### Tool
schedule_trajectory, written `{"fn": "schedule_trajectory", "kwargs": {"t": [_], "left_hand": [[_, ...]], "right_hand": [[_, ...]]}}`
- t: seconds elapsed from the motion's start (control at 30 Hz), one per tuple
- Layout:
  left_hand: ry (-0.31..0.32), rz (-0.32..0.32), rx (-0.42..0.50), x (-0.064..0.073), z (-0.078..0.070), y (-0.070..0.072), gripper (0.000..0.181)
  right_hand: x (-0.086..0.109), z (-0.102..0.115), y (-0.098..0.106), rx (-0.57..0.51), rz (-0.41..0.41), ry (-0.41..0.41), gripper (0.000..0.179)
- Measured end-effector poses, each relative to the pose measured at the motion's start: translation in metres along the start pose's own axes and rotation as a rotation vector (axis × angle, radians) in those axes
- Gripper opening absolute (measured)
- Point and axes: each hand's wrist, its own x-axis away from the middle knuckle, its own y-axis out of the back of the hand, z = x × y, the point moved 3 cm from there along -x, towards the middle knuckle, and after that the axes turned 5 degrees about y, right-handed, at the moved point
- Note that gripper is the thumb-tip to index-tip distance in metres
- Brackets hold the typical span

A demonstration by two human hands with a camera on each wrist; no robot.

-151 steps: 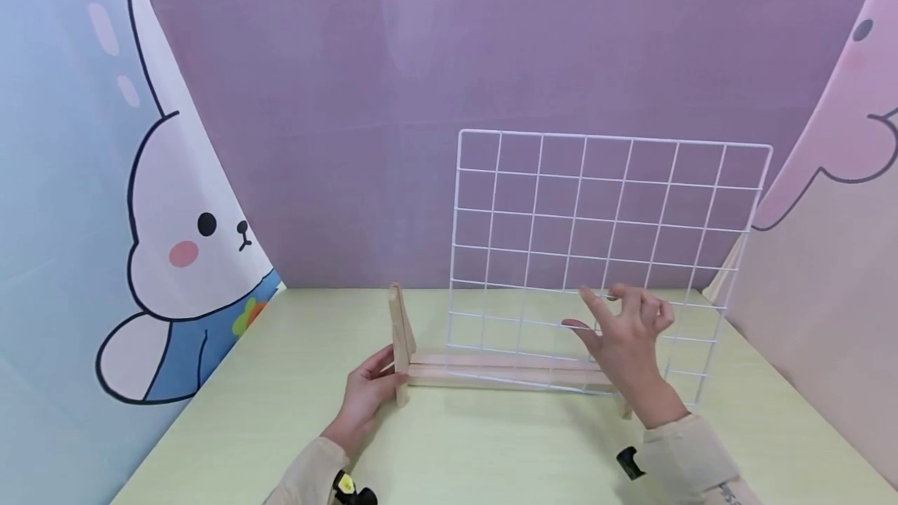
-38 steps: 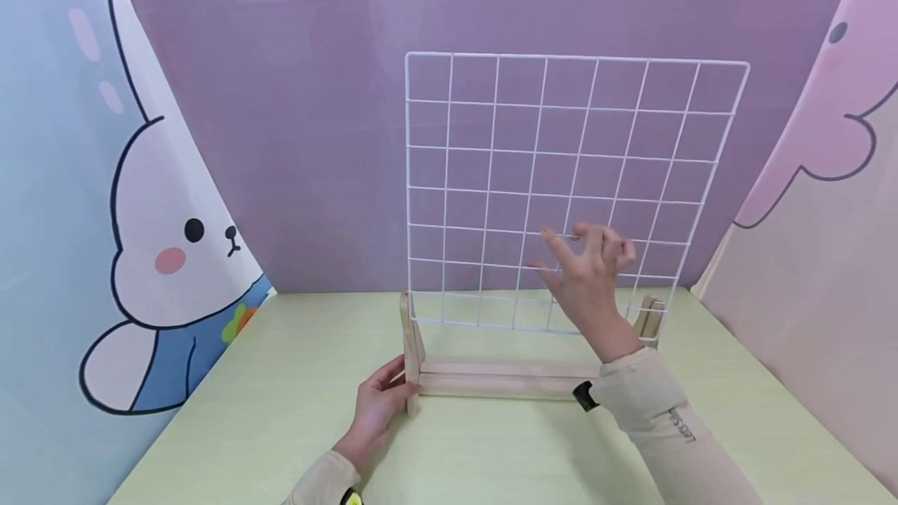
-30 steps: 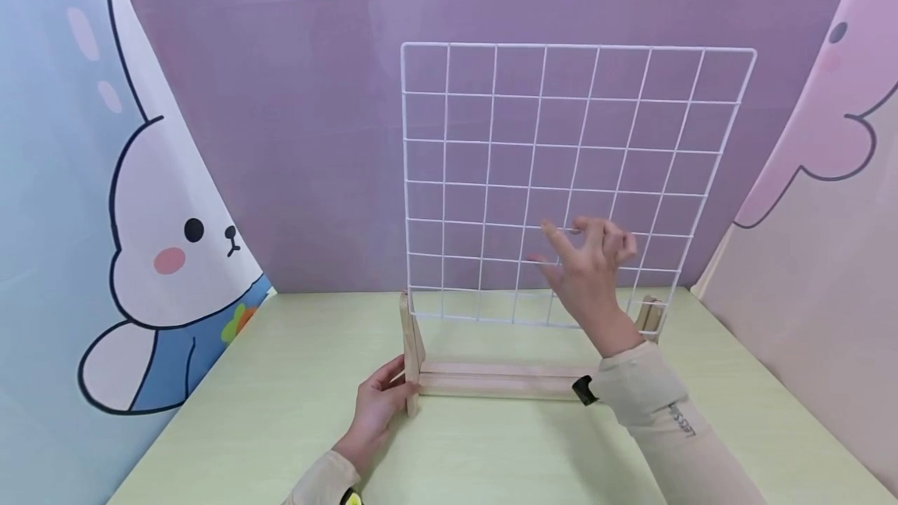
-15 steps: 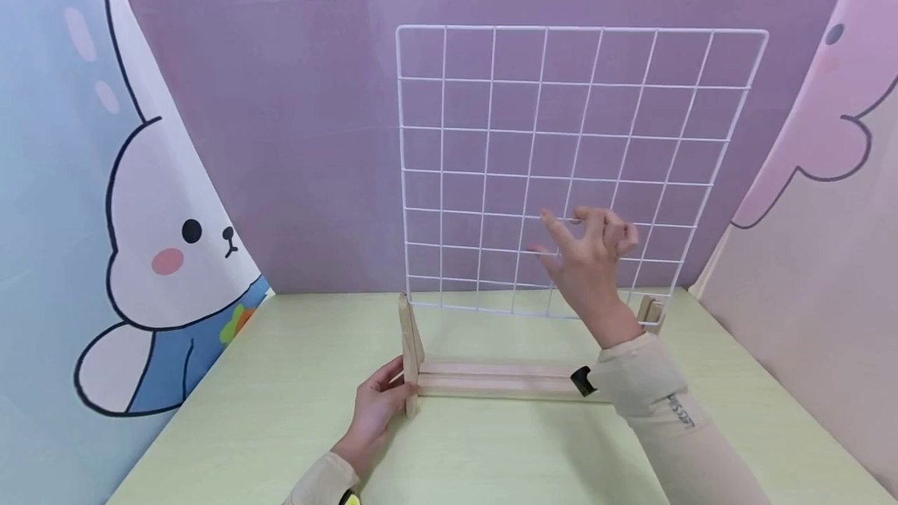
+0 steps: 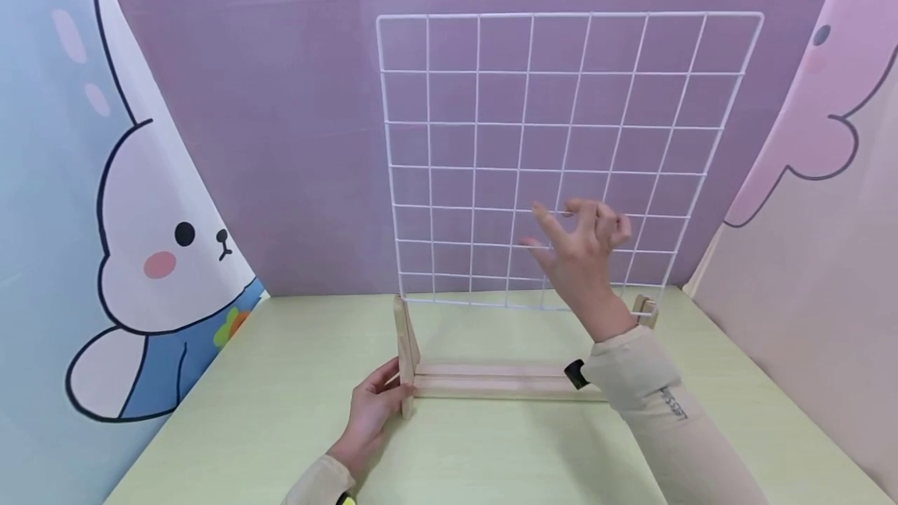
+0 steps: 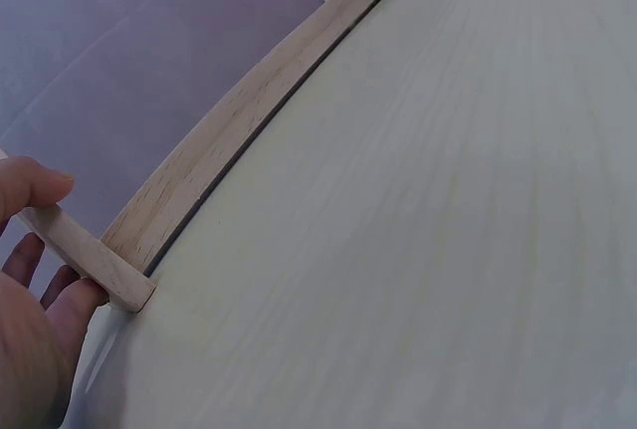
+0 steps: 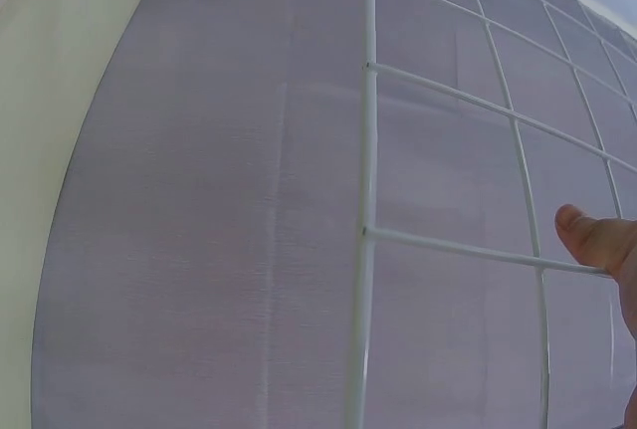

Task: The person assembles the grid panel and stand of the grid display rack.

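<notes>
My right hand [image 5: 585,256] holds up a white wire grid panel [image 5: 474,168], fingers hooked through its lower middle squares. In the right wrist view, the thumb [image 7: 592,240] lies against a wire of the grid. Below stands a pale wooden stand with a long crossbar [image 5: 491,386], a left upright [image 5: 404,341] and a right upright [image 5: 644,310], partly hidden by the grid and right arm. My left hand [image 5: 368,415] grips the left upright near its foot; in the left wrist view, thumb and fingers close around it. The grid's lower edge hangs near the uprights' tops; contact is unclear.
The stand rests on a pale yellow-green table [image 5: 491,450]. Behind it hangs a purple backdrop [image 5: 302,139]. Cloth printed with a cartoon rabbit [image 5: 168,217] covers the left side, and a pink printed cloth [image 5: 821,115] hangs at the right.
The grid has risen from in front of the crossbar, moved left, and now hangs above it; in the last second it rose slightly more. My left hand keeps its grip on the upright.
</notes>
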Motion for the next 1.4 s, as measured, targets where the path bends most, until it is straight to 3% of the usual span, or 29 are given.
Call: {"fn": "schedule_trajectory", "kwargs": {"t": [0.2, 1.4], "left_hand": [[-0.005, 0.017, 0.007, -0.0002, -0.0003, 0.0013, 0.061], [-0.009, 0.031, 0.018, 0.003, -0.0001, 0.002, 0.059]], "right_hand": [[-0.0051, 0.0028, -0.0029, 0.014, -0.025, 0.012, 0.048], [-0.0009, 0.0024, -0.008, 0.022, 0.017, 0.029, 0.048]]}}
